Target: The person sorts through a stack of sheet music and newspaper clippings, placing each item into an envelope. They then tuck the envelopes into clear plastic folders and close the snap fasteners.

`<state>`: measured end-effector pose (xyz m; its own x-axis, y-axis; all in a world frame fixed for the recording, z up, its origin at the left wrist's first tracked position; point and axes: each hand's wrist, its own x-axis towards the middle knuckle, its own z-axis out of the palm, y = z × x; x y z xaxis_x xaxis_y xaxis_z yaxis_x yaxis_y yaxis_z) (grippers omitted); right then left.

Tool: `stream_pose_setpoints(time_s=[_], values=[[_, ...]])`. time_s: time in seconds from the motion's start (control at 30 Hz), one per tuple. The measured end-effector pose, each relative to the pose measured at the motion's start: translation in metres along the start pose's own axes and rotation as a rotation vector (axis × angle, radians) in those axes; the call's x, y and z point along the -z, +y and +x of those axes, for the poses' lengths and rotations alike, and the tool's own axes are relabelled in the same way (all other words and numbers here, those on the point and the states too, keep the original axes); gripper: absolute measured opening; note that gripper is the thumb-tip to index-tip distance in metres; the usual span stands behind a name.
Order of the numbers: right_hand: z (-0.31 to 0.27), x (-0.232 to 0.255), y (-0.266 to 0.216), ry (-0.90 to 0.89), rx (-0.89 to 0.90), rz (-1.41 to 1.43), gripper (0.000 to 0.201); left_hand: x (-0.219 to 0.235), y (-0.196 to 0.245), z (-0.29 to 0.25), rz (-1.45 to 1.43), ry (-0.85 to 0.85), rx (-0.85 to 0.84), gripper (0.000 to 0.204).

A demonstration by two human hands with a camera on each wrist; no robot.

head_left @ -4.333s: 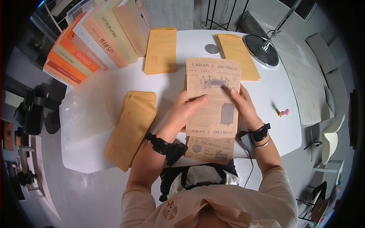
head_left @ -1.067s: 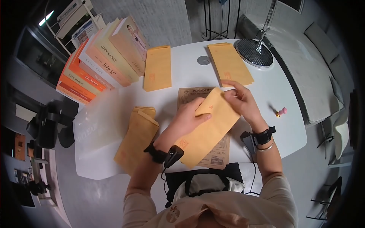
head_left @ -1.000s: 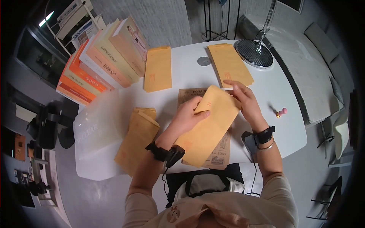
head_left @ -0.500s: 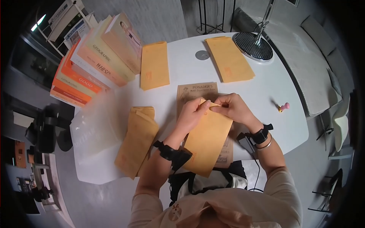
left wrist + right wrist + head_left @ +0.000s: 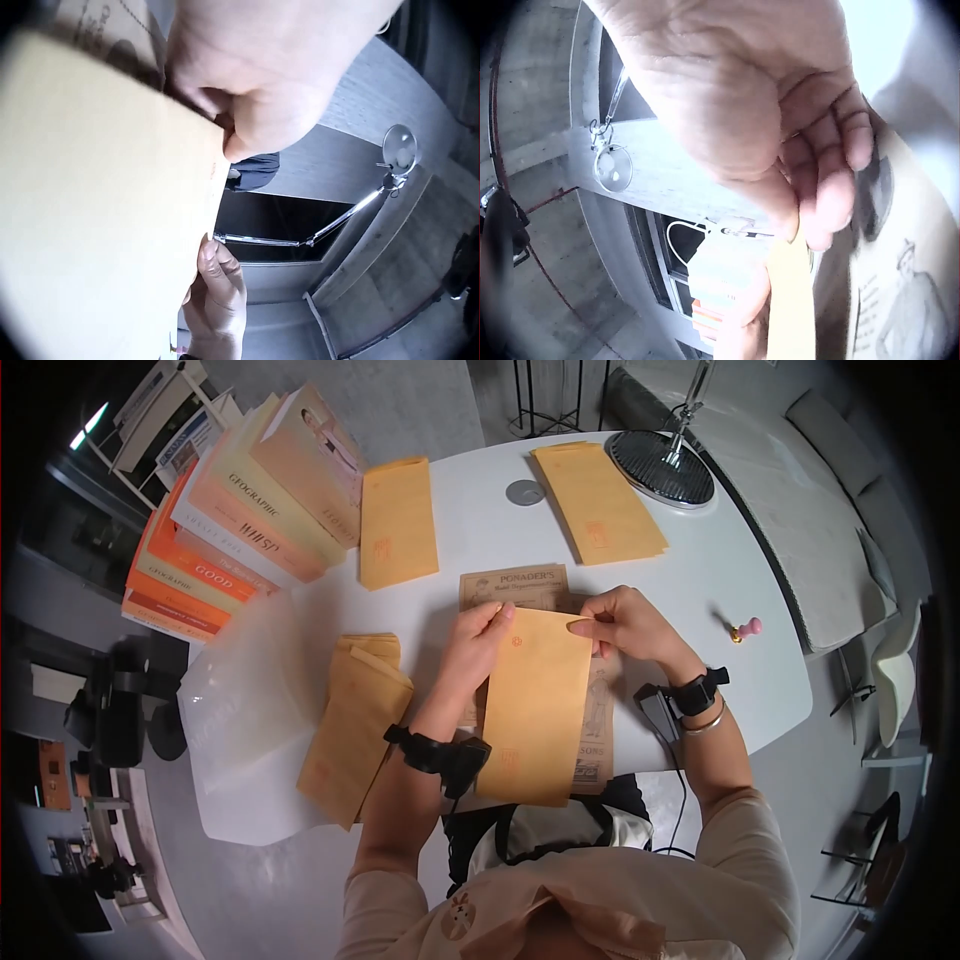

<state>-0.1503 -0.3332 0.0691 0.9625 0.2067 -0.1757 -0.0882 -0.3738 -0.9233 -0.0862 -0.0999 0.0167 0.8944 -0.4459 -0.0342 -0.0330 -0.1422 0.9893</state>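
A tan paper envelope (image 5: 535,710) with small red stamps is held up in front of the body by both hands. My left hand (image 5: 474,645) pinches its top left corner between thumb and fingers. At the top right corner, my right hand (image 5: 632,628) pinches the edge; in the right wrist view its thumb and fingertips meet on the envelope (image 5: 791,300). Under the envelope lie brown printed newspaper-style sheets (image 5: 512,582), partly hidden by it. In the left wrist view the envelope (image 5: 105,202) fills the left side, with my right hand (image 5: 217,300) at its far edge.
Envelope stacks lie at the left front (image 5: 350,730), back left (image 5: 400,520) and back right (image 5: 600,505) of the white table (image 5: 700,730). Books (image 5: 250,500) and a clear plastic bag (image 5: 245,700) stand left. A pink-handled stamp (image 5: 747,629) and a lamp base (image 5: 662,465) are right.
Earlier both hands held a printed sheet; now they hold an envelope. Over the last second the envelope has swung from slanted to nearly straight, and the right hand has taken its top right corner.
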Motion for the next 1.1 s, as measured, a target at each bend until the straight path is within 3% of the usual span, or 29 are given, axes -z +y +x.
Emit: stream_pose_setpoints(time_s=[0.1, 0.23, 0.27, 0.33, 0.47, 0.5, 0.57, 0.6, 0.67, 0.73, 0.83, 1.0, 1.07, 1.1], values=[[0.001, 0.006, 0.009, 0.062, -0.007, -0.047, 0.025, 0.0, 0.023, -0.011, -0.023, -0.031, 0.01, 0.015], [0.002, 0.016, 0.017, 0.13, 0.027, -0.222, 0.024, 0.003, 0.022, -0.013, -0.063, -0.233, -0.009, 0.029], [0.0, 0.016, 0.011, 0.142, -0.029, -0.311, 0.021, 0.004, 0.017, -0.011, -0.016, -0.271, -0.001, 0.03], [-0.004, 0.016, 0.01, 0.262, 0.031, -0.541, 0.018, 0.003, 0.011, -0.01, 0.028, -0.321, 0.04, 0.031], [-0.047, 0.042, -0.004, 0.889, 0.191, -0.812, 0.029, 0.006, 0.01, -0.006, 0.027, -0.333, 0.073, 0.03], [-0.065, 0.053, -0.012, 1.001, 0.139, -0.917, 0.03, 0.006, 0.009, -0.008, 0.023, -0.325, 0.066, 0.029], [-0.098, 0.067, -0.025, 1.089, -0.097, -0.863, 0.036, 0.006, 0.015, -0.012, 0.04, -0.333, 0.081, 0.029], [-0.111, 0.081, -0.002, 1.126, -0.061, -0.992, 0.04, 0.005, 0.019, -0.012, 0.047, -0.337, 0.085, 0.028], [-0.131, 0.09, 0.023, 0.994, -0.234, -1.0, 0.038, 0.003, 0.023, -0.014, 0.047, -0.339, 0.072, 0.03], [-0.133, 0.098, 0.043, 0.734, -0.256, -0.824, 0.028, 0.003, 0.022, -0.014, 0.047, -0.336, 0.054, 0.028], [-0.118, 0.091, 0.045, 0.633, -0.282, -0.461, 0.013, 0.004, 0.018, -0.012, 0.076, -0.328, 0.056, 0.02], [-0.057, 0.03, -0.026, 0.556, 0.247, -0.379, 0.004, 0.004, 0.029, -0.014, 0.117, -0.319, 0.147, 0.01], [-0.029, 0.008, -0.042, 0.472, 0.47, -0.487, 0.004, 0.004, 0.025, -0.013, 0.103, -0.336, 0.134, 0.01], [-0.015, -0.004, -0.044, 0.436, 0.494, -0.527, 0.004, 0.006, 0.022, -0.011, 0.096, -0.341, 0.126, 0.01]])
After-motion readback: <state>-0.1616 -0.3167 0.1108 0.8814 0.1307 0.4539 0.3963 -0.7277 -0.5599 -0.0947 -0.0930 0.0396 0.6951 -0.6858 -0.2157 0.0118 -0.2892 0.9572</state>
